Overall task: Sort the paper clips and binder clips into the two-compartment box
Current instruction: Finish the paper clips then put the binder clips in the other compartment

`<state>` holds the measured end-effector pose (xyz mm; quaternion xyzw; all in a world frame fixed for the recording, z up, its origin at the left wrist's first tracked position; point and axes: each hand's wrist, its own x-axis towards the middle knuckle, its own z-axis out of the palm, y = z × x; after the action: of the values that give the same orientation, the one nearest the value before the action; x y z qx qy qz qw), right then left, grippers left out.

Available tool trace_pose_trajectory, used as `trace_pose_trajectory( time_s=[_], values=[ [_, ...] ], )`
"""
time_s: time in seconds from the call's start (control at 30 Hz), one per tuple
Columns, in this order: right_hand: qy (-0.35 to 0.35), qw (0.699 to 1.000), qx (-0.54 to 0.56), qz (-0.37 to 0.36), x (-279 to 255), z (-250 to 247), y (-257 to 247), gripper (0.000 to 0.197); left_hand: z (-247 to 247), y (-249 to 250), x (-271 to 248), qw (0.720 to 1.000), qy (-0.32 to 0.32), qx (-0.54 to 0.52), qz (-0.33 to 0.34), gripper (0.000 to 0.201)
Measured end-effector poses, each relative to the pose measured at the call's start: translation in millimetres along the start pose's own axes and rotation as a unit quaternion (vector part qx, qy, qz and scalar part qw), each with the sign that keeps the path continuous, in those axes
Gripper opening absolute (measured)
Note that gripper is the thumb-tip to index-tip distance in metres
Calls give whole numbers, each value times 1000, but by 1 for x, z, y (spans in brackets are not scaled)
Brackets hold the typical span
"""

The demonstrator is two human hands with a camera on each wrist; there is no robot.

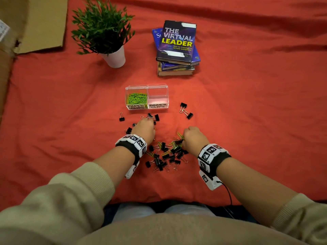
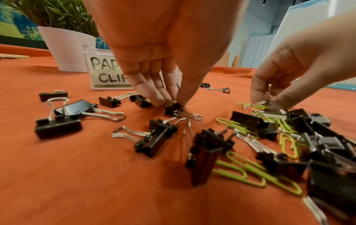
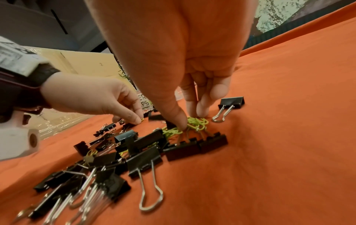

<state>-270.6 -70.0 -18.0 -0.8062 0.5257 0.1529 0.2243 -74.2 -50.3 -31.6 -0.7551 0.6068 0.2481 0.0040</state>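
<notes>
At frame centre, the left hand (image 1: 144, 129) pinches a black binder clip (image 2: 173, 108) on the red cloth (image 1: 247, 121). The right hand (image 1: 193, 137) pinches green paper clips (image 3: 196, 123) from the mixed pile (image 1: 166, 154) below the two-compartment box (image 1: 147, 97), whose left compartment holds paper clips.

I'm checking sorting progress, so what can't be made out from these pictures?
- Head view: what the left hand pinches; the hand's back covers its fingertips.
- Left wrist view: the box label, cut off by the fingers; the second compartment is hidden.
- Right wrist view: how many paper clips the right hand gathers; they are tangled under the fingertips.
- Right wrist view: the nearest binder clips are blurred.
</notes>
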Motion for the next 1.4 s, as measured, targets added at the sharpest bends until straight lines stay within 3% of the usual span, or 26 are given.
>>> trace_pose_trajectory(
  time_s=[0.23, 0.33, 0.4, 0.53, 0.7, 0.77, 0.8, 0.87, 0.93, 1.03, 1.13, 1.3, 1.4],
  values=[
    [-9, 1000, 17, 2, 3, 0, 2, 23, -10, 12, -9, 998, 9, -61, 25, 12],
    [-8, 998, 53, 18, 5, -2, 4, 23, -15, 26, -17, 989, -41, -129, 60, 17],
    [-2, 988, 146, 44, 6, -6, 9, 19, -13, 35, -20, 984, -69, -141, 78, 15],
    [-11, 908, 406, 97, 9, -23, 23, 9, -1, 48, -22, 988, -77, -55, 121, 22],
    [-23, 752, 642, 144, 8, -44, 37, 24, 12, 50, -13, 988, -83, -14, 127, 25],
    [-30, 732, 664, 151, 8, -44, 39, 19, 8, 44, -6, 994, -55, -18, 96, 17],
    [-30, 751, 642, 153, 9, -43, 40, 15, 5, 39, -2, 997, -37, -22, 71, 12],
    [-18, 840, 520, 156, 11, -38, 38, 18, -3, 26, 3, 999, -2, -38, 22, 8],
    [-8, 917, 370, 147, 13, -31, 29, 26, -8, 18, 3, 998, 12, -50, 18, 7],
    [-30, 969, 214, 117, 15, -18, 8, 41, -8, 21, -8, 995, -19, -56, 76, 7],
    [-38, 987, 128, 85, 16, -14, -4, 43, 3, 26, -19, 989, -61, -59, 118, 12],
    [-8, 985, 131, 113, 16, -23, 4, 26, 11, 11, -28, 984, -108, -25, 141, 25],
    [0, 987, 141, 71, 13, -25, 6, 24, 9, 2, -27, 984, -104, 10, 148, 27]
  ],
)
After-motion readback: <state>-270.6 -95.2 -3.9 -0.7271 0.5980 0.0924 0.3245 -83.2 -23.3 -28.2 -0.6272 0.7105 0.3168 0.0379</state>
